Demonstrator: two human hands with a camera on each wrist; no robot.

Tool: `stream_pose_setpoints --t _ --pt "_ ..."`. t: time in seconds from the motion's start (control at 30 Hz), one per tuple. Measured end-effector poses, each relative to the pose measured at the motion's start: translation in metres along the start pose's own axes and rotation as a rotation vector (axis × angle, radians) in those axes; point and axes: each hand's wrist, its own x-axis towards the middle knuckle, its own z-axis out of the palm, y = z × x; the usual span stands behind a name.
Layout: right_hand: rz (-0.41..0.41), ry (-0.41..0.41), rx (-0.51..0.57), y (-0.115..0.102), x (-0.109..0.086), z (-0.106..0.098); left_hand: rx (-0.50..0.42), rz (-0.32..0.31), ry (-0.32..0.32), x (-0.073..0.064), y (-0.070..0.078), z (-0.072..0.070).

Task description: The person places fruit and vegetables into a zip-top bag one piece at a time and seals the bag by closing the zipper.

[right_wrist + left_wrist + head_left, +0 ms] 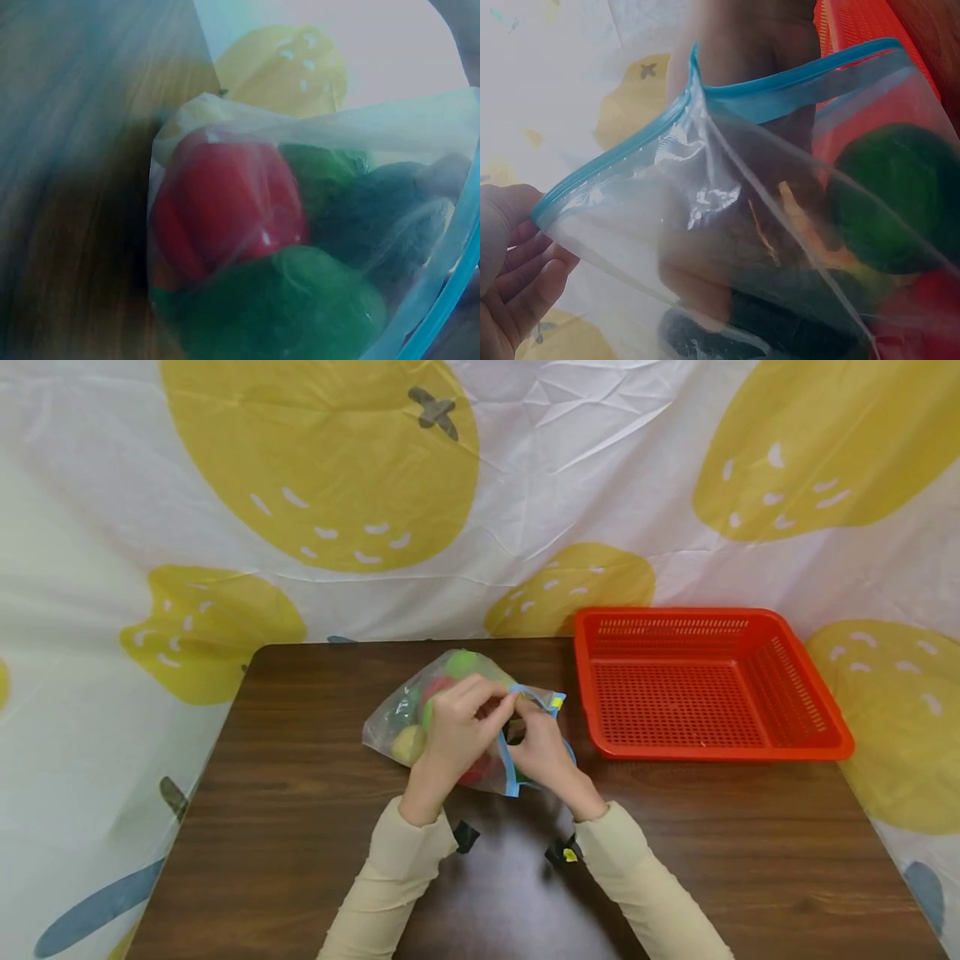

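Observation:
A clear zip bag (390, 724) with a blue zip edge lies on the table, full of colourful produce. My left hand (453, 722) pinches the bag's blue rim (607, 161). The right hand (546, 752) reaches in through the mouth; through the plastic its fingers (694, 289) show curled against a dark green vegetable (795, 319), whose exact kind is hidden. A red bell pepper (232, 199) and a green piece (285, 311) show through the bag in the right wrist view. Another round green piece (889, 199) is near the opening.
To the right of the bag stands a red plastic basket (588, 693) with a slotted bottom. Both are on a dark brown wooden table (300, 827). Behind the table hangs a white cloth (517, 518) printed with yellow fruit.

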Motion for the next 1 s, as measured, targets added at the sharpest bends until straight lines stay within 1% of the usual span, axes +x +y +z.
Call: stream_pose_setpoints --t 0.17,0.33,0.5,0.6,0.67,0.77,0.8,0.87,0.93,1.0 --pt "0.030 0.032 -0.079 0.002 0.003 0.000 -0.003 0.004 0.002 0.001 0.001 0.001" --pt "0.023 0.046 -0.149 0.004 0.001 0.002 0.001 0.001 0.000 0.000 0.002 0.002" --pt "0.003 0.039 -0.172 0.002 -0.005 0.000 -0.001 -0.014 -0.001 -0.002 0.000 0.002" --pt "-0.004 0.026 -0.191 -0.001 -0.012 -0.004 -0.002 -0.017 -0.002 -0.003 0.000 0.002" --pt "-0.019 0.028 -0.185 -0.003 -0.018 -0.008 -0.004 -0.017 -0.001 -0.003 0.001 0.001" --pt "-0.048 0.072 -0.110 -0.006 -0.030 -0.019 -0.002 -0.015 0.008 -0.004 0.001 0.001" --pt "-0.064 0.100 -0.077 -0.005 -0.034 -0.024 0.000 -0.014 0.013 -0.004 0.001 0.001" --pt "-0.091 0.182 -0.029 -0.002 -0.039 -0.036 0.005 -0.018 0.025 -0.003 0.000 0.000" --pt "-0.115 0.263 -0.033 0.004 -0.040 -0.049 0.009 -0.022 0.033 -0.003 -0.001 0.000" --pt "-0.140 0.323 -0.079 0.014 -0.037 -0.060 0.008 -0.025 0.036 -0.002 -0.001 0.000"
